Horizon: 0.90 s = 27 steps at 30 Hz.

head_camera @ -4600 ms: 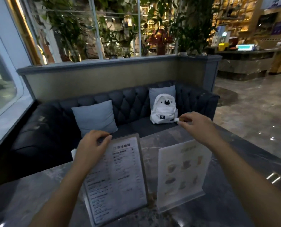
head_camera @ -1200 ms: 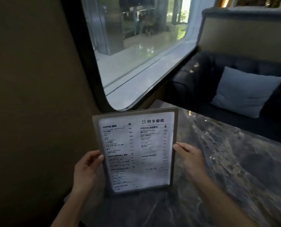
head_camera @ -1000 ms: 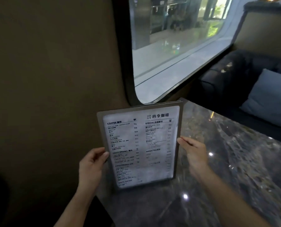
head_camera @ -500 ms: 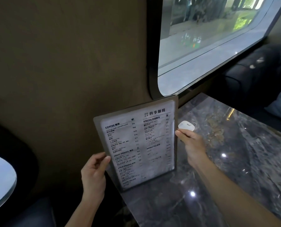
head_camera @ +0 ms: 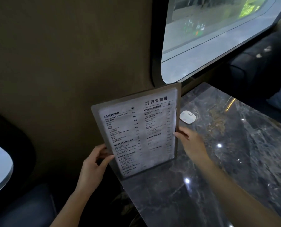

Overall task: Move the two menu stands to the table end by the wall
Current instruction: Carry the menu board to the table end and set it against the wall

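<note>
Now | left hand (head_camera: 94, 167) pinches menu stand (head_camera: 139, 133) | right hand (head_camera: 192, 145) open, touching edge

Flat rectangular grey-framed menu stand (head_camera: 140, 133) with a white printed drinks list is standing upright, tilting slightly left, printed face toward the camera. Its base is resting at the corner of the dark marble table end (head_camera: 202, 185), just beside the brown wall (head_camera: 71, 63). Second stand isn't showing.
</note>
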Each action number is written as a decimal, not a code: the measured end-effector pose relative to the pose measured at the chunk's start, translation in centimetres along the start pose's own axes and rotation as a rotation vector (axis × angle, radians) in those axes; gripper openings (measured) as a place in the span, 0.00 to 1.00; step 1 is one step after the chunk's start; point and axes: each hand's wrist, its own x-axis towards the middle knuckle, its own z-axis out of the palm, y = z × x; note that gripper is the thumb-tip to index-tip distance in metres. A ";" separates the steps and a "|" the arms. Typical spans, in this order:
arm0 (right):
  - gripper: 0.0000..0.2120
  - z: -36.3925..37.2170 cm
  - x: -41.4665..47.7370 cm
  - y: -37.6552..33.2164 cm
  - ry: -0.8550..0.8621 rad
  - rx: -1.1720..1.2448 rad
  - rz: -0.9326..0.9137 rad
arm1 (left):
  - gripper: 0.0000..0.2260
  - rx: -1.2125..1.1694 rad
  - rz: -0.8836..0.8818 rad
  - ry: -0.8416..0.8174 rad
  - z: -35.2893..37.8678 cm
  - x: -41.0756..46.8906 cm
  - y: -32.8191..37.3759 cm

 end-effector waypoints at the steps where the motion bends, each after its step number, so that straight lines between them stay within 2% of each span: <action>1: 0.09 0.0 -0.1 0.2 -0.002 -0.041 -0.003 | 0.19 0.028 -0.006 -0.033 0.0 -0.1 -0.2; 11: 0.11 0.0 1.7 -0.7 -0.049 -0.251 -0.044 | 0.10 0.046 -0.004 -0.048 0.8 -2.0 -0.6; 16: 0.13 0.6 2.2 -0.7 -0.107 -0.336 -0.014 | 0.14 0.033 0.005 0.012 1.5 -3.6 -1.2; 22: 0.18 1.1 0.7 2.2 -0.272 -0.302 0.191 | 0.24 0.258 -0.052 -0.019 2.6 -4.9 -3.6; 25: 0.18 1.1 -0.5 3.6 -0.366 -0.459 0.191 | 0.19 0.302 -0.117 -0.019 3.2 -5.3 -4.2; 27: 0.16 1.3 -0.8 3.8 -0.374 -0.481 0.178 | 0.13 0.348 -0.082 -0.019 3.6 -5.5 -4.4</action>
